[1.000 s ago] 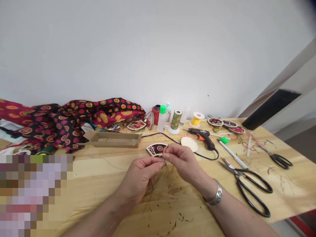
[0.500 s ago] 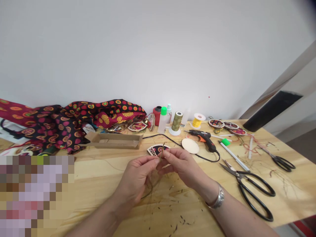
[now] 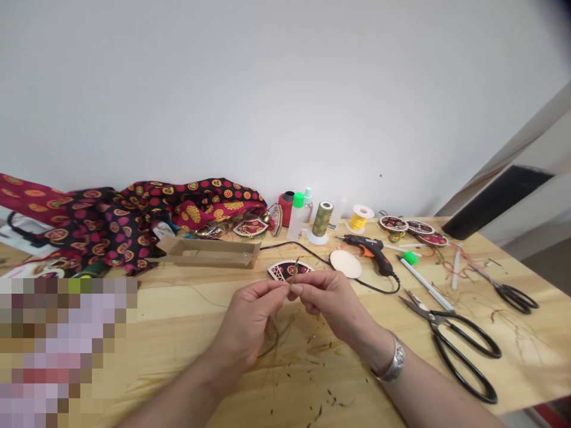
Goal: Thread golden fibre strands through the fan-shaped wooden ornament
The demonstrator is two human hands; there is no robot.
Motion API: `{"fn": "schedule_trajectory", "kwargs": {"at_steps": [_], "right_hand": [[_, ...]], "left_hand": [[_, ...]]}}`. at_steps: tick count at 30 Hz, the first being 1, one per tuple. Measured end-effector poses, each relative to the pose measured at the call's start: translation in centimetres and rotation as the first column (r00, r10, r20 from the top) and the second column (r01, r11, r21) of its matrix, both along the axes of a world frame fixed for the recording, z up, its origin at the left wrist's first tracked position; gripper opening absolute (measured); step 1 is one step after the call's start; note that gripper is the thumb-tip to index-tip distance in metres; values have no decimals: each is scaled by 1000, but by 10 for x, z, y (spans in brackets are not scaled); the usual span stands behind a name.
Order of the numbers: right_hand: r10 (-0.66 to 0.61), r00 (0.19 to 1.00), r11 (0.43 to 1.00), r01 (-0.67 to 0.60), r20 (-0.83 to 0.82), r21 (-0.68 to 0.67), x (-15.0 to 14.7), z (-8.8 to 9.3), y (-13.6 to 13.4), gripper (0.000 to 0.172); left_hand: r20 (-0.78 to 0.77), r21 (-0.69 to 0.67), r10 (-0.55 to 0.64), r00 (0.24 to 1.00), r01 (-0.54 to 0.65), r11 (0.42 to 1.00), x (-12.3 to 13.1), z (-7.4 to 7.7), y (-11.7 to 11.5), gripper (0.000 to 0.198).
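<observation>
Fingertips meeting over the middle of the table, my left hand point(image 3: 250, 315) pinches an olive-green thread point(image 3: 295, 272). My right hand point(image 3: 334, 300), with a silver bracelet at the wrist, closes thumb and fingers on the same thread right beside it. A short end sticks up above the fingertips, and loose strands hang below my left hand. Just beyond the fingers lies a leaf-shaped ornament point(image 3: 280, 271) with a pale lattice edge and dark patterned fabric, partly covered by my right hand. How the thread is knotted or twisted between the fingertips is hidden.
Large black-handled scissors point(image 3: 466, 356), a white marker point(image 3: 427, 282) and a glue gun point(image 3: 370, 249) lie to the right. Behind stand an olive thread spool point(image 3: 322, 221) and a green-capped bottle point(image 3: 297, 221). An open cardboard box point(image 3: 209, 252) and patterned fabric point(image 3: 120, 226) lie left.
My right fingers have come down and closed in against the left fingertips on the thread. The view has shifted slightly; the table items stay in place.
</observation>
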State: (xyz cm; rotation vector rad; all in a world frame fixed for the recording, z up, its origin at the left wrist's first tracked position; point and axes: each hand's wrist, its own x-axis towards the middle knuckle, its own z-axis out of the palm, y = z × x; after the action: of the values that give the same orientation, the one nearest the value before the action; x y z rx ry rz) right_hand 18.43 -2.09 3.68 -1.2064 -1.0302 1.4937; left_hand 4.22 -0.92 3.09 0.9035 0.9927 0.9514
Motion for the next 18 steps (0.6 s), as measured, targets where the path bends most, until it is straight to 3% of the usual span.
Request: {"fn": "schedule_trajectory", "kwargs": {"at_steps": [18], "right_hand": [[-118, 977, 987, 96, 177, 128, -1, -2, 1, 9]], "left_hand": [[-123, 48, -1, 992, 7, 999, 1, -4, -3, 11]]}}
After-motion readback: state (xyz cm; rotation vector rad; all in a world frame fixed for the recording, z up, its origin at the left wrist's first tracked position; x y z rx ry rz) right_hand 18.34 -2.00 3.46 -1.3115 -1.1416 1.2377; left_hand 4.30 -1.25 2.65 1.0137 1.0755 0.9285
